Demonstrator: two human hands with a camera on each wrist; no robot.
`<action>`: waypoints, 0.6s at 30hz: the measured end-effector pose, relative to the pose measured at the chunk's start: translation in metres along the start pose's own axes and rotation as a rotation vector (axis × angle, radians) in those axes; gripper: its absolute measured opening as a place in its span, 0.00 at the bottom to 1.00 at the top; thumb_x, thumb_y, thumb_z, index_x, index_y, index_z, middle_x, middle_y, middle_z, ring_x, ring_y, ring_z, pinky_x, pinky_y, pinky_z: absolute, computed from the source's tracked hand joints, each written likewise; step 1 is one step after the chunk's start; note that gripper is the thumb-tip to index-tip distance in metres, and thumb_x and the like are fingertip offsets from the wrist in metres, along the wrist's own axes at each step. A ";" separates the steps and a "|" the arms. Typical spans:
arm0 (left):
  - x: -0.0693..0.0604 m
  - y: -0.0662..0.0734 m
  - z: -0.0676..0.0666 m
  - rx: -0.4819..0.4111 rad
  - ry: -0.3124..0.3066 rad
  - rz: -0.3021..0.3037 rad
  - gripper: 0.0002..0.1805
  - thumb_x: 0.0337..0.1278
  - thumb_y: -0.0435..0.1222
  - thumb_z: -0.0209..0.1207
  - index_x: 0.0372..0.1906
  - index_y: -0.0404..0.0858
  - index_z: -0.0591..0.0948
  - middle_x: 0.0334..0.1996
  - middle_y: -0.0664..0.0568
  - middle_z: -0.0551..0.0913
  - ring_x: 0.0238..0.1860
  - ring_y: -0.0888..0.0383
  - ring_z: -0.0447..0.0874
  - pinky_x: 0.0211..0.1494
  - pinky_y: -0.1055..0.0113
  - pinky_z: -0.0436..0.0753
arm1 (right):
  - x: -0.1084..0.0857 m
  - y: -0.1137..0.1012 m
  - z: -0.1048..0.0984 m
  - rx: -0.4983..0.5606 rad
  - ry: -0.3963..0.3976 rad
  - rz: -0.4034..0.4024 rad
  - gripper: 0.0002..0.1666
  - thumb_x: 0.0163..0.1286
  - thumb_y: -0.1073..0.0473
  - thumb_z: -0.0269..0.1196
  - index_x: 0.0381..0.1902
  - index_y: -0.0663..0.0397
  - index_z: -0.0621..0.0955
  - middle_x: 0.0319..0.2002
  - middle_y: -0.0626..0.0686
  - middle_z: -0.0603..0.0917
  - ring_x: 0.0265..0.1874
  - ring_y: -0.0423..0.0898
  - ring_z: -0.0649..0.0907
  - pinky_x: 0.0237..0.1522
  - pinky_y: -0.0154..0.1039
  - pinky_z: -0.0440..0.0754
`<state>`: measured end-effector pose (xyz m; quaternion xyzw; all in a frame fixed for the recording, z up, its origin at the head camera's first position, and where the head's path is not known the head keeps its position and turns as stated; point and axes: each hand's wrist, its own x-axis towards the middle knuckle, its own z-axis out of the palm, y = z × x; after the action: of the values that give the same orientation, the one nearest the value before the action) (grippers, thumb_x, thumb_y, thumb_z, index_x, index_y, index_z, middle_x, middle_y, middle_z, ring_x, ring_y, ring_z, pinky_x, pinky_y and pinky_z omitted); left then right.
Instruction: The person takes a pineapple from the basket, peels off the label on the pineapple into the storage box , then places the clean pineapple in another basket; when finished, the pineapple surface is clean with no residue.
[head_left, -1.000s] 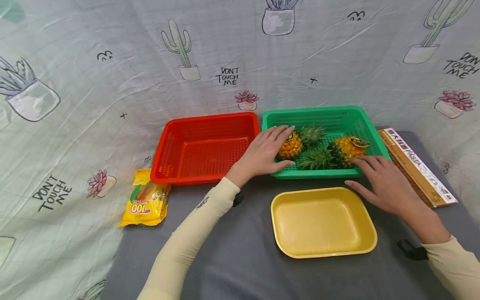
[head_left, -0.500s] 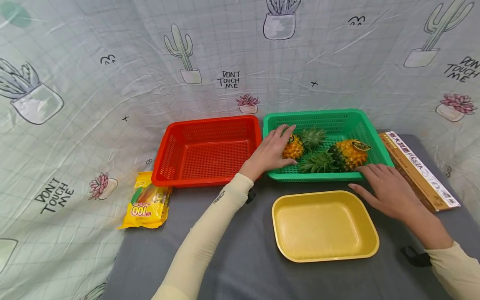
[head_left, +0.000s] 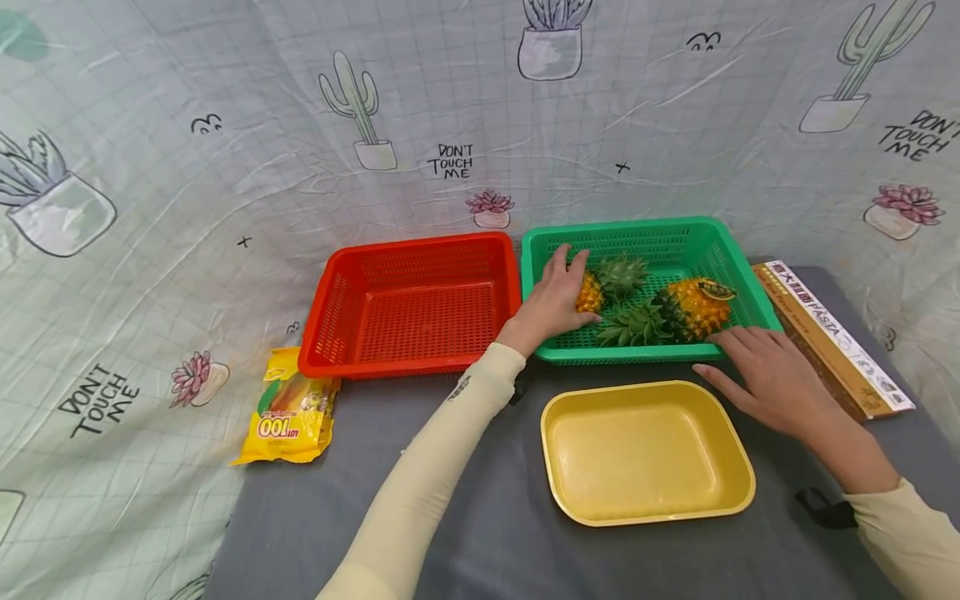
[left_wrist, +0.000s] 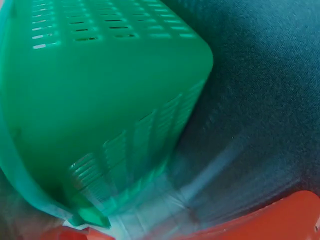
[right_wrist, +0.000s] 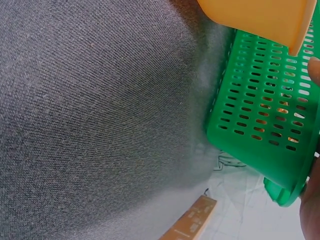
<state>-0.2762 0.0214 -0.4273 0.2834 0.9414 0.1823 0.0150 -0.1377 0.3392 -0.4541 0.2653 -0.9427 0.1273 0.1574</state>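
In the head view, two small pineapples lie in a green basket (head_left: 660, 357). My left hand (head_left: 551, 304) reaches over the basket's left rim and grips the left pineapple (head_left: 591, 292), fingers on its far side and thumb on its near side. That hand hides much of the fruit. At the front right rim rests my right hand (head_left: 776, 375), its fingers touching the edge near the right pineapple (head_left: 697, 308) and its thumb held out in front. The left wrist view catches only the green basket's outer corner. In the right wrist view, fingers (right_wrist: 314, 70) show beside the basket wall.
Left of the green basket stands a red basket (head_left: 420, 367). A yellow tray (head_left: 645, 508) sits in front, close to my right thumb. A yellow snack bag (head_left: 288, 417) lies at the far left, and a long pasta box (head_left: 832, 342) at the right. A patterned cloth hangs behind.
My left hand has moved right and deeper over the left pineapple, covering more of it. The right hand has drawn back slightly from the right pineapple to the rim.
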 end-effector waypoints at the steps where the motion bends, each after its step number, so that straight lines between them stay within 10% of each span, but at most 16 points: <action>1: 0.000 0.001 0.001 0.005 -0.002 -0.010 0.62 0.58 0.53 0.76 0.85 0.39 0.49 0.82 0.35 0.44 0.81 0.39 0.50 0.67 0.52 0.78 | 0.000 0.000 0.000 0.000 -0.001 0.002 0.26 0.67 0.50 0.74 0.54 0.63 0.82 0.46 0.62 0.85 0.49 0.65 0.81 0.56 0.66 0.72; 18: 0.008 0.007 0.008 0.123 0.035 -0.105 0.58 0.54 0.57 0.77 0.77 0.31 0.58 0.67 0.34 0.65 0.51 0.45 0.78 0.50 0.59 0.85 | 0.002 0.003 0.006 0.009 0.057 -0.028 0.16 0.76 0.54 0.66 0.51 0.61 0.83 0.44 0.60 0.85 0.44 0.63 0.80 0.46 0.64 0.73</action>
<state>-0.2781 0.0332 -0.4319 0.2309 0.9644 0.1282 -0.0094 -0.1426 0.3390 -0.4595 0.2753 -0.9335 0.1366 0.1846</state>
